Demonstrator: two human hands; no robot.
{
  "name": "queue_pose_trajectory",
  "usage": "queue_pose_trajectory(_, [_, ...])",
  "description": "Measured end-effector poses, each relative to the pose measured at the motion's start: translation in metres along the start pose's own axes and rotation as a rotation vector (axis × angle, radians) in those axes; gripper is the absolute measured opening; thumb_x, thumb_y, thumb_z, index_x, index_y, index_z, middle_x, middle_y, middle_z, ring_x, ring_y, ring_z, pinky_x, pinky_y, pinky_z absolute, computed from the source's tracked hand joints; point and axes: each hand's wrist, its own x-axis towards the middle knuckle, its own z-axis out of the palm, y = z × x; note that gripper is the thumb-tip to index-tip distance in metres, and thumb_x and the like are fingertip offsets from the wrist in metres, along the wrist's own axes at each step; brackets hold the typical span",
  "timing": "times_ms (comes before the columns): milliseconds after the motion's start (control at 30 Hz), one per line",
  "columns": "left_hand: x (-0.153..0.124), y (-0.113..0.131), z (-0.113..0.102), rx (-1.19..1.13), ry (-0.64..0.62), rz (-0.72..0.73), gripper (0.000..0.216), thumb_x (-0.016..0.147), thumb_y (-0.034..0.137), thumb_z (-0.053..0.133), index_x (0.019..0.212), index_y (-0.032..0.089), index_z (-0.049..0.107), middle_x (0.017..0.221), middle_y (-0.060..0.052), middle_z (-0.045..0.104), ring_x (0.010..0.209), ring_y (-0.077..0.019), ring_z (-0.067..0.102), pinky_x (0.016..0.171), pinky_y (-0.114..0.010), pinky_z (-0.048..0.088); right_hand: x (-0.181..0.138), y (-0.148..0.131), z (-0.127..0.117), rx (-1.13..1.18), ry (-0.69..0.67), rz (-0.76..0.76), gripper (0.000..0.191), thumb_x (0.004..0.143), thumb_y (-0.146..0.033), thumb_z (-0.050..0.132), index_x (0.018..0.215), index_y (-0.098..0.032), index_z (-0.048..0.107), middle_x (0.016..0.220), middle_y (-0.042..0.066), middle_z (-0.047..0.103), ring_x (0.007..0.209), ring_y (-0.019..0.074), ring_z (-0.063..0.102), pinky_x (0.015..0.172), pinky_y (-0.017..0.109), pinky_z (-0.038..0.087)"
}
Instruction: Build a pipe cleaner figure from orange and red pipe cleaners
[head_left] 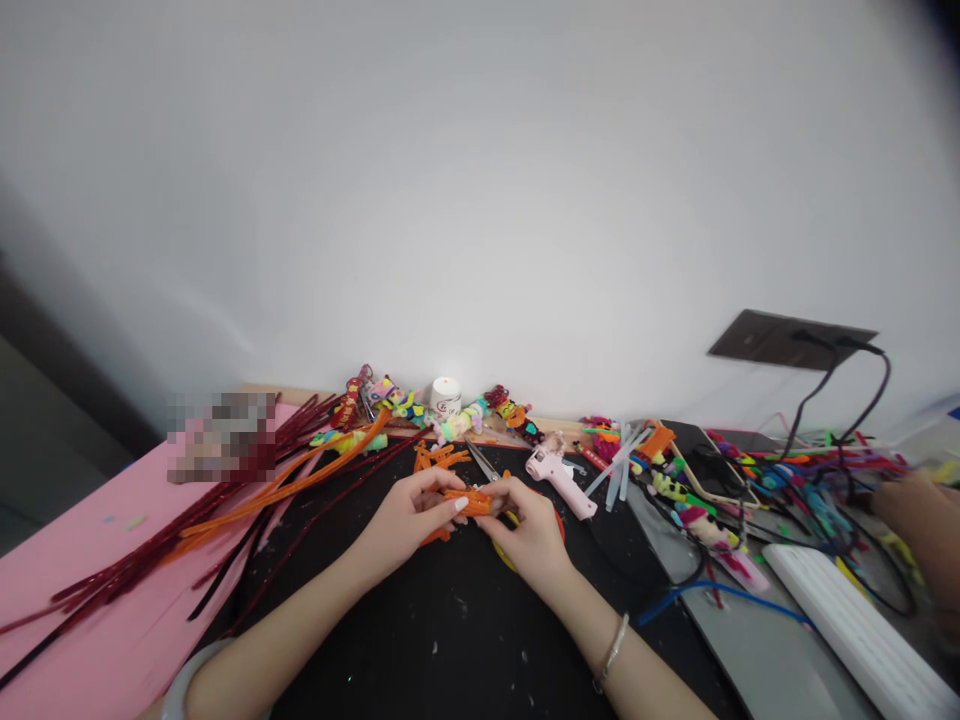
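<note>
Our left grip and right grip both pinch an orange fuzzy bundle above the black mat, mid-scene; scissors lie just to its far side, with a pink glue gun to the right; far off, near the wall, stands a white cup, its dark print too small for us to read; dark red stems lie left.

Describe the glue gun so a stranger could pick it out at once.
Start at the black mat and go just beyond the right hand, toward the wall. There lies the glue gun, beside straight translucent sticks. Its pale pink, pistol-shaped body sets it apart from them.
</note>
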Motion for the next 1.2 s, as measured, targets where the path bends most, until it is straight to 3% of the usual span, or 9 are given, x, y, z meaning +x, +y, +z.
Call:
queue_pose_trajectory(133, [0.0007, -0.0022, -0.0005, 0.014, 0.03, 0.044, 0.029, 0.073, 0.037, 0.074, 0.09, 0.016, 0.064, 0.079, -0.003, 0.068, 0.072, -0.0173, 0.064, 0.068, -0.031, 0.053, 0.0001, -0.0013, 0.0, 0.072, -0.019, 0.05, 0.021, 0.075, -0.024, 0.069, 0.096, -0.022, 0.065, 0.075, 0.001, 0.068, 0.066, 0.0175, 0.067, 0.067, 0.03, 0.058])
queue_pose_trajectory(467, [0.0013, -0.005, -0.001, 0.016, -0.006, 0.09, 0.024, 0.075, 0.034, 0.074, 0.09, 0.016, 0.065, 0.082, -0.004, 0.069, 0.079, -0.0187, 0.066, 0.074, -0.032, 0.052, 0.0033, -0.0051, -0.0028, 0.104, -0.007, 0.1, 0.01, 0.081, -0.023, 0.061, 0.088, -0.02, 0.067, 0.072, 0.002, 0.07, 0.064, 0.0174, 0.068, 0.06, 0.027, 0.056])
queue_pose_trajectory(700, [0.0007, -0.0027, -0.0009, 0.029, -0.034, 0.073, 0.027, 0.076, 0.038, 0.072, 0.093, 0.017, 0.066, 0.087, -0.005, 0.071, 0.087, -0.021, 0.068, 0.08, -0.034, 0.053, 0.004, -0.0051, -0.0026, 0.154, 0.012, 0.129, 0.008, 0.081, -0.026, 0.06, 0.086, -0.021, 0.065, 0.076, 0.004, 0.073, 0.069, 0.0192, 0.07, 0.062, 0.029, 0.057])
queue_pose_trajectory(867, [0.001, -0.0015, 0.0, -0.048, -0.052, -0.018, 0.035, 0.073, 0.041, 0.075, 0.095, 0.018, 0.061, 0.09, -0.005, 0.071, 0.08, -0.0209, 0.072, 0.072, -0.032, 0.056, 0.0059, -0.0076, -0.0037, 0.207, 0.015, 0.149, 0.01, 0.08, -0.026, 0.06, 0.086, -0.021, 0.065, 0.081, 0.005, 0.073, 0.073, 0.019, 0.071, 0.065, 0.029, 0.058])
queue_pose_trajectory(1200, [0.0012, -0.0024, -0.0025, -0.03, -0.023, 0.027, 0.03, 0.075, 0.038, 0.074, 0.092, 0.017, 0.063, 0.081, -0.005, 0.074, 0.082, -0.0211, 0.071, 0.08, -0.035, 0.054, 0.004, -0.004, -0.001, 0.369, -0.071, 0.206, 0.02, 0.078, -0.023, 0.06, 0.098, -0.022, 0.061, 0.079, 0.002, 0.069, 0.07, 0.0165, 0.069, 0.068, 0.03, 0.059])
